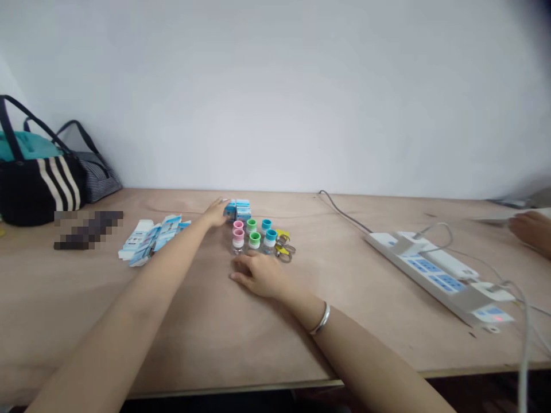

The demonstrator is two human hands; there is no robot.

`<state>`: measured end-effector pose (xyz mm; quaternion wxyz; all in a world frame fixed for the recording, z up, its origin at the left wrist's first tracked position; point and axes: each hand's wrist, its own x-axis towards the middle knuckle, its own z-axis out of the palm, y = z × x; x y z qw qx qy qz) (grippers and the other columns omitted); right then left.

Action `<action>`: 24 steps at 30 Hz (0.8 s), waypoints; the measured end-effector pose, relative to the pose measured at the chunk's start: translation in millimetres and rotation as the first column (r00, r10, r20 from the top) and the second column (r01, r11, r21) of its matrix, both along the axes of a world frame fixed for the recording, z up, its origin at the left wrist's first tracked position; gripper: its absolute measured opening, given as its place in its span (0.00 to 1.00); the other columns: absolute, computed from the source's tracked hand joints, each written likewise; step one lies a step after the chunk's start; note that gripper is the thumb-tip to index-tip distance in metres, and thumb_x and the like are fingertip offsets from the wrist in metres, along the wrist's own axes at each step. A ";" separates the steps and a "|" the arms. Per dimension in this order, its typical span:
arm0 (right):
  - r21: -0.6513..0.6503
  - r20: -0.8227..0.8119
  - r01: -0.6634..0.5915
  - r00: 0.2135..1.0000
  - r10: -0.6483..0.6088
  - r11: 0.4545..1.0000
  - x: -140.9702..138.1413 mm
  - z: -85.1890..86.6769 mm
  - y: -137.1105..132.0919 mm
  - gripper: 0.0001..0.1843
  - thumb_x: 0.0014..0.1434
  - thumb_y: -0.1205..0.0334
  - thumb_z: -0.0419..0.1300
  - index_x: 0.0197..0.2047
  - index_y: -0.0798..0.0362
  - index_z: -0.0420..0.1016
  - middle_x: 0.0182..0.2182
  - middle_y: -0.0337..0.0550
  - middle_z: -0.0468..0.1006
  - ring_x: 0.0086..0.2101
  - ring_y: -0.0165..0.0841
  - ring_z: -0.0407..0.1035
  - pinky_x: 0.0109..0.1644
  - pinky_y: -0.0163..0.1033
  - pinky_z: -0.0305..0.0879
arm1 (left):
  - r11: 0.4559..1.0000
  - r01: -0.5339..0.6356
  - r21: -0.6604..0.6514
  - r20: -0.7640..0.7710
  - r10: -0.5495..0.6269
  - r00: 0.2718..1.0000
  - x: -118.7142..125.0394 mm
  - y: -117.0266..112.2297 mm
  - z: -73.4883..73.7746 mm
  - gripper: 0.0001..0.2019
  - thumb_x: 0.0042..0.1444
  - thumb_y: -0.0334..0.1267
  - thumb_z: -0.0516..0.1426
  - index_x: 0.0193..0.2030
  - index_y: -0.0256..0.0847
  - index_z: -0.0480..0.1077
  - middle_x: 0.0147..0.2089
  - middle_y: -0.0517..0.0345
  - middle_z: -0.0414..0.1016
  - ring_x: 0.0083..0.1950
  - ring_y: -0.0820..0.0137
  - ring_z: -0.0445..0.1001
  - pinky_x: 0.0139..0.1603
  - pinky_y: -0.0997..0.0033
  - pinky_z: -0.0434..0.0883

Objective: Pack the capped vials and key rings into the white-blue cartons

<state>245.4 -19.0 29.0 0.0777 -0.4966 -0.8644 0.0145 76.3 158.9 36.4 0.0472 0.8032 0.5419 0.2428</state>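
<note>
Fingers (222,202) of the left hand (212,214) are together and reach forward, arm extended, the tips touching a cluster of blue-and-white cartons (236,210) near the back of the plywood table (129,321). We find the right hand (258,275) lying palm-down, fingers slightly apart and pointing left, just in front of small clear bottles (253,242). These stand upright in rows, with pink, green and teal caps, between the cartons and that hand. Scissors (283,248) lie just beside them. We note flattened cartons (150,241) to the left and a co-worker's hand (531,229) at far right.
</note>
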 end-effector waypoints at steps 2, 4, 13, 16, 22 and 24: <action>-0.008 -0.002 0.007 1.000 -0.007 1.000 -0.3 -0.7 0.6 0.22 0.60 0.45 0.51 0.51 0.48 0.70 0.45 0.49 0.73 0.38 0.39 0.70 0.37 0.38 0.60 | 1.000 -0.010 -0.002 0.006 0.010 1.000 0.8 0.2 -1.1 0.24 0.51 0.33 0.59 0.56 0.40 0.62 0.59 0.48 0.64 0.57 0.63 0.66 0.58 0.68 0.61; -0.013 -0.011 0.011 1.000 -0.011 1.000 -0.9 -1.7 1.3 0.23 0.60 0.45 0.52 0.52 0.48 0.69 0.46 0.49 0.71 0.38 0.38 0.70 0.38 0.38 0.61 | 0.999 -0.039 0.003 0.007 0.039 0.999 -0.2 -3.5 0.5 0.20 0.52 0.33 0.58 0.53 0.40 0.64 0.55 0.48 0.65 0.53 0.63 0.69 0.55 0.67 0.64; -0.037 -0.055 0.042 0.998 -0.044 0.998 -8.0 -3.6 3.2 0.23 0.60 0.46 0.52 0.53 0.50 0.67 0.50 0.53 0.67 0.40 0.40 0.70 0.43 0.42 0.64 | 0.991 -0.106 0.077 -0.032 0.109 0.994 -29.8 -59.8 32.6 0.17 0.51 0.30 0.57 0.48 0.40 0.64 0.49 0.49 0.62 0.45 0.62 0.71 0.49 0.64 0.67; -0.042 -0.058 0.059 0.996 -0.062 0.997 -14.5 -3.4 4.9 0.26 0.58 0.47 0.53 0.55 0.54 0.65 0.50 0.56 0.67 0.42 0.43 0.69 0.43 0.45 0.65 | 0.990 -0.058 0.126 0.005 0.057 0.998 -48.9 -91.4 36.1 0.16 0.51 0.33 0.57 0.47 0.41 0.64 0.48 0.52 0.63 0.41 0.65 0.71 0.47 0.65 0.67; -0.051 -0.201 -0.009 0.980 -0.001 0.999 -18.0 -5.2 13.4 0.30 0.56 0.50 0.58 0.57 0.58 0.63 0.53 0.58 0.66 0.48 0.47 0.67 0.49 0.49 0.64 | 0.992 0.094 0.086 0.067 -0.100 0.993 -73.9 -135.5 13.6 0.12 0.51 0.37 0.57 0.43 0.42 0.66 0.44 0.56 0.67 0.44 0.65 0.70 0.46 0.64 0.68; -0.037 -0.315 -0.082 0.947 0.066 0.996 -16.1 -7.0 15.9 0.33 0.53 0.50 0.61 0.58 0.57 0.61 0.54 0.57 0.66 0.50 0.46 0.65 0.51 0.49 0.63 | 0.986 0.150 0.075 0.118 -0.158 0.980 -72.8 -142.8 5.1 0.12 0.50 0.37 0.58 0.43 0.42 0.66 0.43 0.56 0.68 0.43 0.65 0.70 0.45 0.63 0.69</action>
